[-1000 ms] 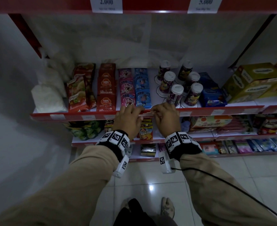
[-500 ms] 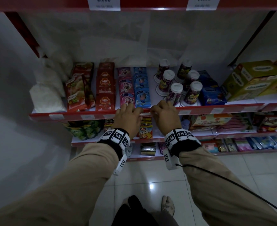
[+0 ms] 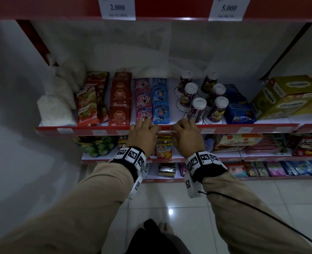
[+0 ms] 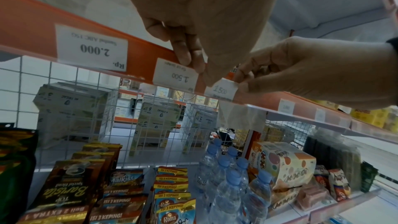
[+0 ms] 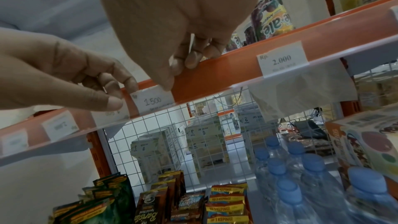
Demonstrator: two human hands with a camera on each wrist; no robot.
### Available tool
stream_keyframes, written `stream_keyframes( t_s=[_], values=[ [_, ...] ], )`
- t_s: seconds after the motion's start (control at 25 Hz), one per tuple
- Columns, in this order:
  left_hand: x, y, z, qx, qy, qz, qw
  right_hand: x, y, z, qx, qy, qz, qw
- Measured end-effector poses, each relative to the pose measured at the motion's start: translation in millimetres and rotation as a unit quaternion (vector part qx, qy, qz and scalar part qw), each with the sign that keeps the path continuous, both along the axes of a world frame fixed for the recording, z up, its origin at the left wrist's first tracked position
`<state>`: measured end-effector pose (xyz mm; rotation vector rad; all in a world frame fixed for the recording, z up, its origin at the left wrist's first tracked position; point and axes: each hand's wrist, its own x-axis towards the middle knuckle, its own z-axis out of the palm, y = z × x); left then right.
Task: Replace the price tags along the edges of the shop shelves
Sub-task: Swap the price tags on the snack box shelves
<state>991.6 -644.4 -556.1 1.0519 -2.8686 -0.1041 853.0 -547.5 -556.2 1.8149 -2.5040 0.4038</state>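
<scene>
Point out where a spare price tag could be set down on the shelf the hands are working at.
Bare white shelf shows right of the blue packet, in front of the yellow-green boxes. A narrow strip runs between the blue sachets and the white-lidded cups. Leftward, sachets and bags sit packed together.

Reading "1 500" handwritten on price tag [image 5: 155, 100] in red shelf edge [image 5: 237, 67]; second "1 500" tag [image 4: 175, 74] just left of it. Showing "Rp. 2.000" on printed tag [image 5: 282, 58] at right and on "ABC" tag [image 4: 91, 47] at left. Showing "2.000" [image 3: 117, 8] and "5.000" [image 3: 228, 8] on top-shelf tags. Reading "ABC" on red sachets [image 3: 119, 114], "TOP" on pink/blue packs [image 3: 160, 111], "Malkist" on yellow pack [image 3: 164, 150], "ISI 3 KEPING!" and "Roma" on packs [image 4: 173, 210], "Barista" on brown sachet [image 4: 64, 192].
</scene>
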Motion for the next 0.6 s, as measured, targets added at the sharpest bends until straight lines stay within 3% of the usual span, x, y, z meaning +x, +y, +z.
stream_keyframes(
  t_s=[0.6],
  values=[
    [10,7,2,0.042,0.018,0.017,0.999,2,4,5,-0.001,-0.026,0.006,1.000]
  ],
)
